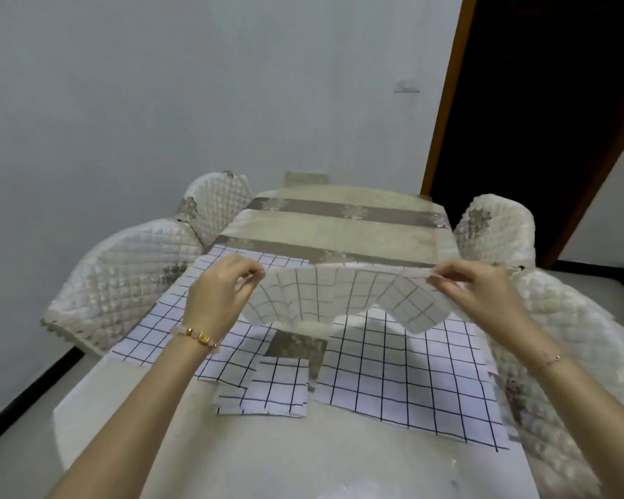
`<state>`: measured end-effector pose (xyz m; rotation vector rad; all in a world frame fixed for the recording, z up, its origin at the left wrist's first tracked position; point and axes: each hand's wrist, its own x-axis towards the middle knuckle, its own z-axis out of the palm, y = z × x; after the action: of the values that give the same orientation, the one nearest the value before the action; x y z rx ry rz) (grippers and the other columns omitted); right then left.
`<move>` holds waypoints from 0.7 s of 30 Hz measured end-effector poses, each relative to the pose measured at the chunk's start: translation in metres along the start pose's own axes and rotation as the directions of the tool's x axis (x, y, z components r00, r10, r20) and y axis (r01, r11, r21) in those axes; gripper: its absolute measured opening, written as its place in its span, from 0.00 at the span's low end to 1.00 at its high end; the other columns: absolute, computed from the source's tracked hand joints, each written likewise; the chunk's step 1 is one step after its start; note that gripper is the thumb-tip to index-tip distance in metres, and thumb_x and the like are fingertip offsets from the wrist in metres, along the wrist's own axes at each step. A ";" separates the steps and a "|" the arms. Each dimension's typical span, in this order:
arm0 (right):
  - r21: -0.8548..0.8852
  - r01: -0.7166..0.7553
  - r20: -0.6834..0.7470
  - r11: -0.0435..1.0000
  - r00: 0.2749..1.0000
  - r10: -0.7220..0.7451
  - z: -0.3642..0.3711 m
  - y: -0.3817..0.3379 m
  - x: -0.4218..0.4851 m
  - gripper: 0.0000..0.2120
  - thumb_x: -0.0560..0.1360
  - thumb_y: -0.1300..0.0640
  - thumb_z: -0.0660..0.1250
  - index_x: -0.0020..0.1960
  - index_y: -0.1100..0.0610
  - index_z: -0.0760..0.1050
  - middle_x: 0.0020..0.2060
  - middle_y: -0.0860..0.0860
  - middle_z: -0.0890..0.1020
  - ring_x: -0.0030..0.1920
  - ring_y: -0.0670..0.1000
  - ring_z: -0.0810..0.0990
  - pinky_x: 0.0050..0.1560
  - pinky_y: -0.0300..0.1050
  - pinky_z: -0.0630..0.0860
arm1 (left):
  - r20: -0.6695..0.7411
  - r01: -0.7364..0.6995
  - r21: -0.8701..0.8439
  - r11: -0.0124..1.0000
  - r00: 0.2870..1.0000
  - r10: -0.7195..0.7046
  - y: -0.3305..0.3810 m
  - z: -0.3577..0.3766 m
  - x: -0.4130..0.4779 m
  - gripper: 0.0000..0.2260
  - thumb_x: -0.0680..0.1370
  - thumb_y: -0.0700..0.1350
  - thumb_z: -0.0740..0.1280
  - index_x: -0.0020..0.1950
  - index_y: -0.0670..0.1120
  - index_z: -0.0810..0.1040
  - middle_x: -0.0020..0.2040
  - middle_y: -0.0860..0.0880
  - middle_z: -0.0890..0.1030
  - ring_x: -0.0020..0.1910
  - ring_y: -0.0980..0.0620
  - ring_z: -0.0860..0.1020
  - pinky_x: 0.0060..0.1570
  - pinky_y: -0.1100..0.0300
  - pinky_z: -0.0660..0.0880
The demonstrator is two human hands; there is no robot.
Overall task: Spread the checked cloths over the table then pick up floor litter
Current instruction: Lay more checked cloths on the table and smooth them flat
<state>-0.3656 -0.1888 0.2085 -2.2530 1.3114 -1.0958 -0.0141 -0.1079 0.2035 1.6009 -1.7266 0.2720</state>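
My left hand (218, 293) pinches the upper left corner of the held checked cloth (339, 297) between thumb and fingertips. My right hand (480, 289) pinches the upper right corner the same way. The held checked cloth hangs between both hands above the middle of the table (339, 217); its top edge is stretched almost level, and its lower edge sags and curls clear of the surface.

Three more pieces lie flat on the table:
- The left checked cloth (159, 329) lies below my left hand and reaches the left table edge.
- The right checked cloth (404, 376) lies below my right hand and reaches the right table edge.
- The small folded checked cloth (274, 387) lies between these two, nearest to me, with its left part overlapping the left checked cloth.

The table carries a beige tablecloth with grey-brown floral bands. Quilted cream chair covers (123, 282) stand on both long sides. A beaded bracelet (199, 336) sits on my left wrist and a thin chain (553, 359) on my right wrist. A dark doorway with an orange-brown frame (447, 102) is at the upper right
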 end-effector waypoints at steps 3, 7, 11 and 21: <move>-0.068 -0.035 0.177 0.997 0.983 0.046 0.026 0.019 -0.055 0.05 0.71 0.64 0.71 0.45 0.56 0.82 0.39 0.46 0.82 0.43 0.46 0.81 0.49 0.39 0.77 | 0.182 0.032 0.052 0.998 0.982 -0.041 -0.006 0.014 -0.066 0.10 0.68 0.33 0.72 0.46 0.44 0.82 0.43 0.50 0.82 0.40 0.50 0.80 0.34 0.55 0.78; -0.260 -0.066 0.410 0.963 0.896 0.172 0.068 0.043 -0.122 0.07 0.74 0.61 0.67 0.51 0.55 0.81 0.47 0.47 0.83 0.50 0.49 0.80 0.48 0.38 0.71 | 0.387 -0.033 0.117 0.993 0.922 -0.015 -0.011 0.037 -0.142 0.14 0.59 0.31 0.75 0.40 0.44 0.82 0.39 0.50 0.83 0.37 0.48 0.81 0.30 0.58 0.75; -0.299 -0.074 0.510 0.951 0.831 0.225 0.092 0.055 -0.176 0.08 0.75 0.58 0.65 0.53 0.53 0.80 0.50 0.46 0.82 0.54 0.47 0.78 0.51 0.41 0.73 | 0.548 -0.122 0.168 0.978 0.837 0.011 -0.011 0.047 -0.200 0.17 0.49 0.34 0.79 0.31 0.49 0.80 0.31 0.55 0.81 0.27 0.54 0.79 0.25 0.69 0.67; -0.166 -0.286 0.721 0.944 0.617 0.314 0.085 0.073 -0.235 0.17 0.66 0.53 0.72 0.52 0.38 0.76 0.53 0.32 0.75 0.57 0.34 0.73 0.58 0.29 0.68 | 0.789 0.109 0.041 0.993 0.606 -0.099 -0.028 0.039 -0.269 0.20 0.70 0.62 0.67 0.56 0.52 0.78 0.55 0.57 0.76 0.54 0.58 0.74 0.55 0.61 0.71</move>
<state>-0.4129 -0.0392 0.0012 -2.0174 1.2449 0.0206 -0.0212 0.0681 -0.0051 1.9636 -2.2375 -0.6267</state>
